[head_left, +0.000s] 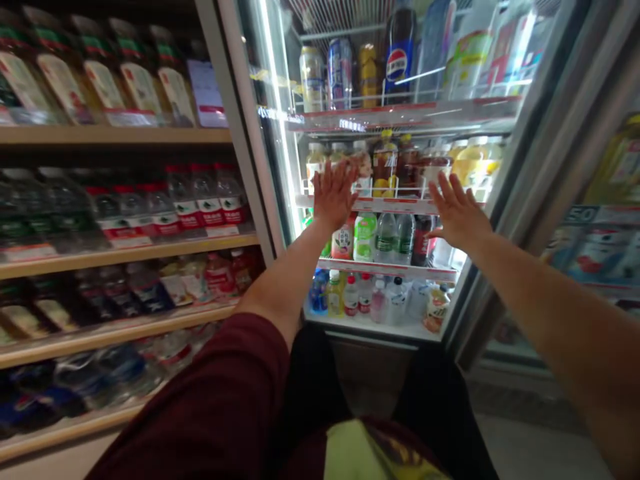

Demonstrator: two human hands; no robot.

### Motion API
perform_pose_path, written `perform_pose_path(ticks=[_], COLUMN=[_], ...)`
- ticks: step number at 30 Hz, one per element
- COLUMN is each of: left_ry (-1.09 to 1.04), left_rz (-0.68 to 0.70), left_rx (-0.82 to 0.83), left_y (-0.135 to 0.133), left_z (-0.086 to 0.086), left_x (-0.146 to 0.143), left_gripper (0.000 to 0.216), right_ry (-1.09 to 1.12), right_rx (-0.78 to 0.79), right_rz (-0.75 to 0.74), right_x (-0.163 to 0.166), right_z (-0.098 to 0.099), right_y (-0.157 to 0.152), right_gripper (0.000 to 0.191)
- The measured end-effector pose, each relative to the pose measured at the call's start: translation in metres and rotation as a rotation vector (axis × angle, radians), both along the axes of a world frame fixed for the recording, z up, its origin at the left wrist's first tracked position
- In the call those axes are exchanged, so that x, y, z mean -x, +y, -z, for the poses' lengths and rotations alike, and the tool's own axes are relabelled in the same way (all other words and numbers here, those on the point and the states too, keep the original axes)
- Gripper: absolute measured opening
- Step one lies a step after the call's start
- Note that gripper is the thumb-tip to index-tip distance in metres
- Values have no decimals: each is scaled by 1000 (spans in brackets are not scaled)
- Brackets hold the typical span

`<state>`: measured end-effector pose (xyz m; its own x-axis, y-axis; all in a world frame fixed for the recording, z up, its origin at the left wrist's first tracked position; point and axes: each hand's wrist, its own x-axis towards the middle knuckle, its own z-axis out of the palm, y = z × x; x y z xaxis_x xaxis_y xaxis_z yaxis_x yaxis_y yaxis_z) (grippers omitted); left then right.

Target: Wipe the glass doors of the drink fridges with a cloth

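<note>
Both my hands reach forward at a lit drinks fridge (373, 205), fingers spread and nothing in them. My left hand (334, 197) is in front of the second shelf, near pale-capped bottles (361, 160) and a yellow-capped dark tea bottle (385, 157). Level with it on the right, my right hand (460, 212) overlaps the shelf edge, close to yellow juice bottles (471, 160) and a dark red-labelled bottle (423, 241). Faint reflections cross the fridge front; I cannot tell whether my hands touch glass.
Cans and a Pepsi bottle (400, 57) stand on the fridge's top shelf. Small bottles (351, 295) line its bottom. To the left, a wooden shelf rack (125, 248) carries rows of bottles. Another fridge compartment (590, 260) is at the right. My knees are below, near the fridge base.
</note>
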<state>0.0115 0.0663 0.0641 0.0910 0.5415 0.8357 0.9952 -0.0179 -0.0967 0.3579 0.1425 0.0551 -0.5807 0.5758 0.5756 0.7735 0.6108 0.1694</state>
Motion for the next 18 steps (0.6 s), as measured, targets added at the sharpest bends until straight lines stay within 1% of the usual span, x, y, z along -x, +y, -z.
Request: perform_pose_path(ticks=[1, 2, 4, 5, 6, 7, 8, 9, 10, 13, 14, 15, 16, 17, 18], left_ry=[-34, -47, -16, 62, 144, 192, 225, 231, 202, 21, -30, -69, -87, -90, -88], left_rz=[-20, -25, 6, 58, 105, 125, 140, 144, 132, 41, 7, -23, -41, -48, -48], left_rx=[-6, 11, 90, 180, 255, 285, 297, 279, 231, 23, -30, -65, -69, -46, -12], left_y=[-1, -4, -13, -18, -22, -23, -23, -20, -17, -5, -3, -2, -3, -7, -12], left_z=[6, 21, 66, 89, 107, 118, 119, 110, 93, 27, 12, 6, 9, 22, 43], left_x=[-3, -6, -12, -13, -12, -8, -3, 3, 10, 25, 27, 27, 26, 23, 19], left_gripper=[72, 71, 65, 62, 61, 60, 60, 60, 60, 65, 67, 69, 70, 71, 70], right_ry=[5, 11, 21, 20, 14, 5, -2, -6, -9, -1, 1, 5, 11, 18, 23], right_rx=[3, 7, 14, 17, 22, 28, 30, 27, 22, 4, -2, -6, -7, -8, -6], right_rz=[6, 12, 24, 28, 34, 44, 50, 51, 48, 43, 40, 39, 39, 38, 39], right_x=[1, 3, 6, 7, 8, 8, 8, 8, 7, 5, 5, 6, 7, 8, 9], right_z=[0, -1, -2, -2, -3, -3, -3, -3, -3, 0, 1, 2, 3, 3, 4], right_y=[-3, -5, -10, -12, -14, -14, -15, -14, -13, -9, -9, -8, -8, -9, -10], right_gripper=[130, 128, 128, 130, 131, 132, 130, 128, 127, 128, 128, 127, 125, 123, 122])
